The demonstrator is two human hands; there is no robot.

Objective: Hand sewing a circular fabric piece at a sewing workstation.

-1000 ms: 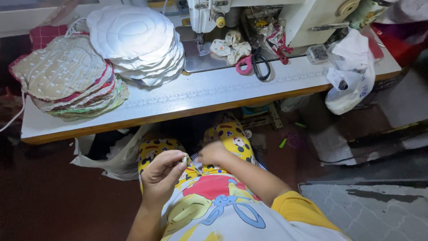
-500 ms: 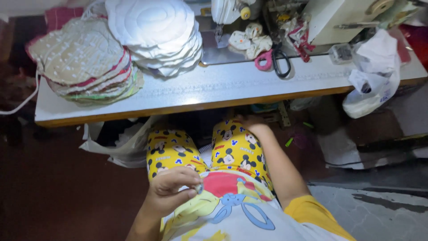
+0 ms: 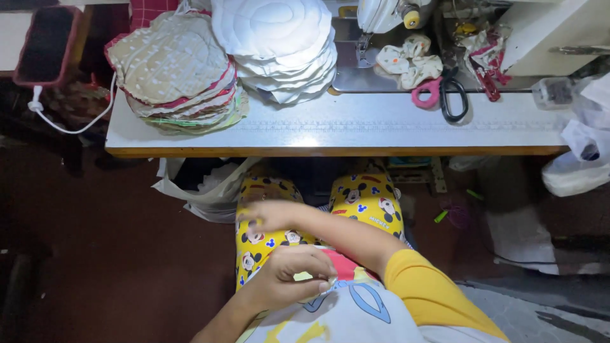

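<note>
I sit at a sewing table (image 3: 381, 130) and look down at my lap, with yellow cartoon-print trousers (image 3: 368, 203) over my knees. My left hand (image 3: 289, 279) rests against the front of my printed shirt (image 3: 356, 311). Its fingers are curled, fingertips pinched together, and nothing shows in them. My right hand (image 3: 270, 216) reaches across my body on a yellow-sleeved arm and hovers, blurred, over my left thigh with fingers stretched out and holding nothing.
On the table stand a stack of quilted beige pads (image 3: 175, 70), a stack of white round pads (image 3: 276, 44) and a sewing machine (image 3: 381, 16). Pink scissors (image 3: 426, 95) and black scissors (image 3: 454, 101) lie nearby. A white plastic bag (image 3: 581, 159) hangs at the right; another bag (image 3: 203, 190) sits underneath.
The view has swung right and tilted down. My hands, together at my lap a second ago, have parted; my right hand went out toward my knee and now sweeps left across my thigh.
</note>
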